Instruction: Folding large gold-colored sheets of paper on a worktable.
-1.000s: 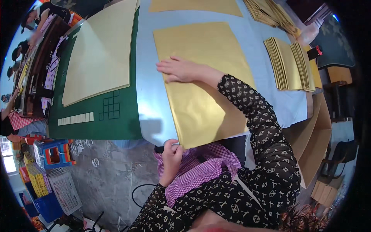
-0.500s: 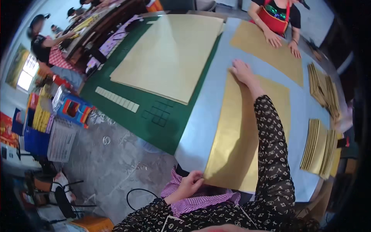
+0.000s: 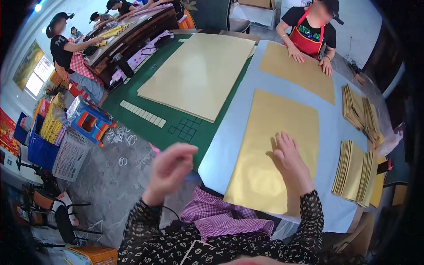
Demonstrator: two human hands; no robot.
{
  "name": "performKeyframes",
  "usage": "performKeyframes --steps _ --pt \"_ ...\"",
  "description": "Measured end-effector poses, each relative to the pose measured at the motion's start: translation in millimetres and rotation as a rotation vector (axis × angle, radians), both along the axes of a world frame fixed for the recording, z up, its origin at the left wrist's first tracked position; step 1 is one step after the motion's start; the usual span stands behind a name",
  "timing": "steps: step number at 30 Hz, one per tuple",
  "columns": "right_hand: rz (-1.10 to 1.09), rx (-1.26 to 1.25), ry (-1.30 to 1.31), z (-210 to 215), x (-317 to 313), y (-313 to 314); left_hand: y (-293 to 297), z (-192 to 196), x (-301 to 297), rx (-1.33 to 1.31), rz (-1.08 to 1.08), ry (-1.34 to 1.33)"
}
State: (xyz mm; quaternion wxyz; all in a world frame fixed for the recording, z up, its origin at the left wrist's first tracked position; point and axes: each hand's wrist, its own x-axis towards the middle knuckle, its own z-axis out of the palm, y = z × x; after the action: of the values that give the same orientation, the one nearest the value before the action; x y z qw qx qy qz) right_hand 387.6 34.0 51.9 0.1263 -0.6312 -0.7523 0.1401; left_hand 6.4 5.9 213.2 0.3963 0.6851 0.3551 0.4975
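Note:
A large gold paper sheet (image 3: 265, 128) lies flat on the pale blue table covering in front of me. Over its right half is my right hand (image 3: 289, 152), palm down with fingers apart and holding nothing; a shadow falls beside it, and whether it touches the sheet I cannot tell. My left hand (image 3: 172, 170) is raised left of the sheet, near the corner of the green mat (image 3: 194, 154). It is slightly blurred, its fingers bent and apart from the thumb, with nothing visible in it. Cream sheets (image 3: 198, 75) are stacked on the mat.
Across the table a co-worker in a red apron (image 3: 304, 42) rests both hands on another gold sheet (image 3: 300, 70). Folded gold paper bundles (image 3: 353, 172) lie along the right edge. Left on the floor are a stool (image 3: 90, 123) and a white crate (image 3: 70, 157). Other people work behind.
My right hand has drawn back toward me from the sheet's far edge. My left hand has left the sheet's near left corner and risen up and to the left. The view has tilted up.

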Motion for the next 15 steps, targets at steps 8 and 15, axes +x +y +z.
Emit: performKeyframes --steps 8,15 --pt "-0.157 -0.005 0.042 -9.2 -7.1 -88.8 -11.7 122.3 37.1 0.601 -0.683 -0.41" --pt "-0.255 0.081 0.094 -18.4 -23.9 -110.3 -23.4 125.8 54.8 0.645 -0.753 -0.293"
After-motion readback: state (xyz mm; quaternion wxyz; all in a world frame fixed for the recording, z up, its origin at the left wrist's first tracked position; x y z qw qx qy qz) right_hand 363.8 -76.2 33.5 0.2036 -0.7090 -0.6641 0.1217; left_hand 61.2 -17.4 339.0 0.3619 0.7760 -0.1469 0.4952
